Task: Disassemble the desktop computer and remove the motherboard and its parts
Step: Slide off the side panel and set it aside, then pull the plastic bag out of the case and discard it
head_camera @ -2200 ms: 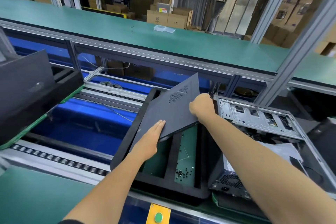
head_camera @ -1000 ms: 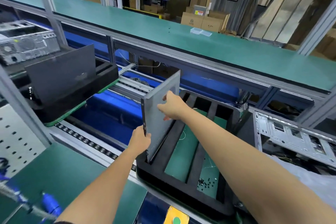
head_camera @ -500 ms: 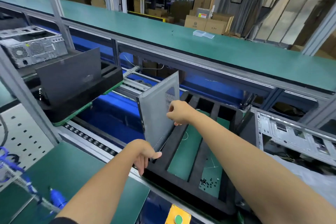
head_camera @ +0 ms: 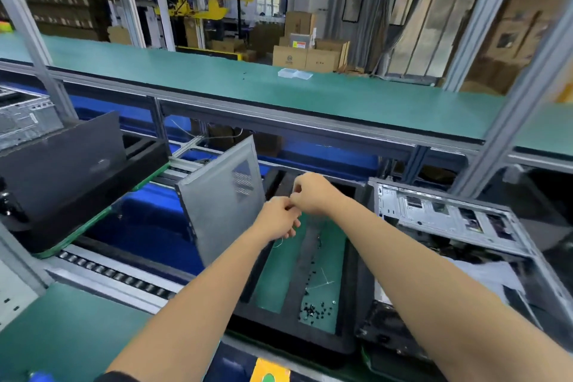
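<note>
Head view: a flat grey metal side panel (head_camera: pixel 223 198) with a perforated vent patch stands on edge in the black foam tray (head_camera: pixel 294 347), just left of both hands. The left hand (head_camera: pixel 277 220) and right hand (head_camera: pixel 310 194) meet with curled fingers above the tray; whether they pinch anything, I cannot tell.

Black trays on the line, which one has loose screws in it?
The near black tray below the hands; small screws lie in its right compartment. The left tray shows none.

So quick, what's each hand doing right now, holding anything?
Left hand: fingers curled, touching the right; holding anything cannot be told.
Right hand: fingers curled, maybe pinching something tiny; cannot be told.
</note>
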`<control>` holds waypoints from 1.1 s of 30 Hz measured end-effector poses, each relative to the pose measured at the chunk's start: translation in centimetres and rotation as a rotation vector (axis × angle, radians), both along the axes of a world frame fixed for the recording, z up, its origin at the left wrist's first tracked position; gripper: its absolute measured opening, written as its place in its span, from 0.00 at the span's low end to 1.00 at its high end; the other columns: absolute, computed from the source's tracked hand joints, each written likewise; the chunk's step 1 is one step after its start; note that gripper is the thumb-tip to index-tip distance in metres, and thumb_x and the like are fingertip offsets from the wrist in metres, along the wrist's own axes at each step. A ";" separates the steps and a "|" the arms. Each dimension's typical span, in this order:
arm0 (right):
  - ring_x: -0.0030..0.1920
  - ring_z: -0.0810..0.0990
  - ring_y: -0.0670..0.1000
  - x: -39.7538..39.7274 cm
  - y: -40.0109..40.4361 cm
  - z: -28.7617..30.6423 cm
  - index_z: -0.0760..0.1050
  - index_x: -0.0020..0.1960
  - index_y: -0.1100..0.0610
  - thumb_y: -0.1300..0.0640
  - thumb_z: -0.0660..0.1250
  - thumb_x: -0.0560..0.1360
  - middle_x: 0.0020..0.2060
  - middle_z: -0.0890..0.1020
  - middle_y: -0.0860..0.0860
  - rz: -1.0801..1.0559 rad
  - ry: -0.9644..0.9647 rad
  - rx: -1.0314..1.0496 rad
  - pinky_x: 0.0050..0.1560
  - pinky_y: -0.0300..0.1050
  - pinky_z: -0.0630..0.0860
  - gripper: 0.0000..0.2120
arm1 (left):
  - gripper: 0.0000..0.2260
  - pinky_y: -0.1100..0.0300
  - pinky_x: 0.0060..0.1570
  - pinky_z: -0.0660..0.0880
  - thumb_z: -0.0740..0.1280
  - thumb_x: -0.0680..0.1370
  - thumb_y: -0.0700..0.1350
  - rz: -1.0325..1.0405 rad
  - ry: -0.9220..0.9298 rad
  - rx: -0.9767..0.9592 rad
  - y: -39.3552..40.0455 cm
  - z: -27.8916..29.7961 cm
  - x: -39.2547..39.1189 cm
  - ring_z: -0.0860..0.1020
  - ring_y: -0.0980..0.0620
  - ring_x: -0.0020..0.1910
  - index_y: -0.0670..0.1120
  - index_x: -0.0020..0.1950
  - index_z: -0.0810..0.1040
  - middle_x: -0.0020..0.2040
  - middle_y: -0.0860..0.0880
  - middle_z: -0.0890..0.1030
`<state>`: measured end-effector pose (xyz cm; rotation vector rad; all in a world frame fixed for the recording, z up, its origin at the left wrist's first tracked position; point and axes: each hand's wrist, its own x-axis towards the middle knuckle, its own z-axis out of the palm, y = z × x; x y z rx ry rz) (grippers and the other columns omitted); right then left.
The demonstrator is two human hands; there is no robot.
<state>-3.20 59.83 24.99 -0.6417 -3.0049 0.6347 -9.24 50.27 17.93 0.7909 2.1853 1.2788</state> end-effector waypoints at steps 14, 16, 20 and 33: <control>0.47 0.77 0.58 23.9 19.9 -1.9 0.78 0.45 0.62 0.60 0.62 0.76 0.44 0.81 0.57 -0.186 -0.070 0.027 0.39 0.44 0.70 0.07 | 0.05 0.62 0.43 0.67 0.64 0.77 0.41 -0.262 0.442 -0.055 20.2 0.5 17.8 0.75 0.52 0.45 0.45 0.49 0.80 0.45 0.51 0.78; 0.50 0.77 0.58 27.0 22.1 -2.4 0.78 0.50 0.62 0.61 0.62 0.76 0.51 0.80 0.59 -0.207 -0.114 0.027 0.42 0.44 0.70 0.08 | 0.03 0.61 0.43 0.69 0.65 0.76 0.41 -0.333 0.448 -0.100 21.9 -0.1 20.2 0.76 0.50 0.47 0.47 0.48 0.78 0.45 0.52 0.77; 0.56 0.77 0.60 30.7 24.6 -3.6 0.76 0.57 0.64 0.60 0.65 0.76 0.56 0.79 0.60 -0.177 -0.230 0.014 0.53 0.51 0.75 0.12 | 0.20 0.54 0.59 0.72 0.69 0.75 0.51 -0.517 0.434 -0.343 23.6 -1.4 22.6 0.74 0.48 0.61 0.46 0.64 0.73 0.62 0.49 0.75; 0.69 0.63 0.58 28.5 24.1 -8.1 0.66 0.70 0.54 0.38 0.74 0.67 0.65 0.73 0.54 0.059 -0.496 0.222 0.69 0.63 0.56 0.38 | 0.19 0.53 0.47 0.70 0.75 0.68 0.52 -0.737 0.685 -0.674 24.5 -3.6 22.3 0.76 0.47 0.48 0.47 0.54 0.75 0.51 0.50 0.79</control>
